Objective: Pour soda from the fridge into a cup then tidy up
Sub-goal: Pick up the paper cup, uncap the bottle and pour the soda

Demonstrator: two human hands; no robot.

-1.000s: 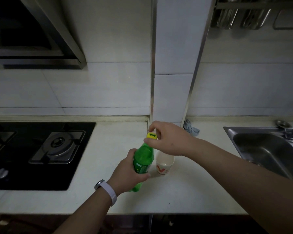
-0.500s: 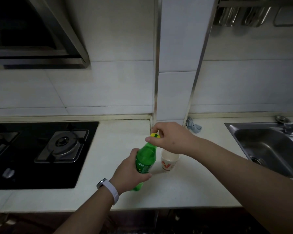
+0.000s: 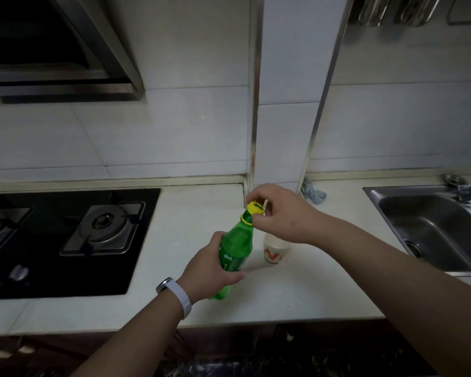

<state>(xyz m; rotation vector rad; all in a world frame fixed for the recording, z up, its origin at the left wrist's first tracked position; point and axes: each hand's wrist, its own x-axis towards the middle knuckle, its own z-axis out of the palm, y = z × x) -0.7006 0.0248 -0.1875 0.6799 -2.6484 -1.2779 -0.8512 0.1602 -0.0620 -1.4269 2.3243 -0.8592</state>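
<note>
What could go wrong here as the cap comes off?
1. The bottle leans, gripped mid-body by the left hand; a squeeze could push soda out once the cap lifts.
2. The right hand hangs right over the cup and could knock it.
3. Fizz may spill on the counter.

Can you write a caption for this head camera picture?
Left hand steadies a green soda bottle while the right hand pinches its yellow cap, paper cup beside.

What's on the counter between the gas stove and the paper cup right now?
In the head view, the green soda bottle, gripped by the left hand, stands between the gas stove and the paper cup; otherwise bare white counter.
</note>
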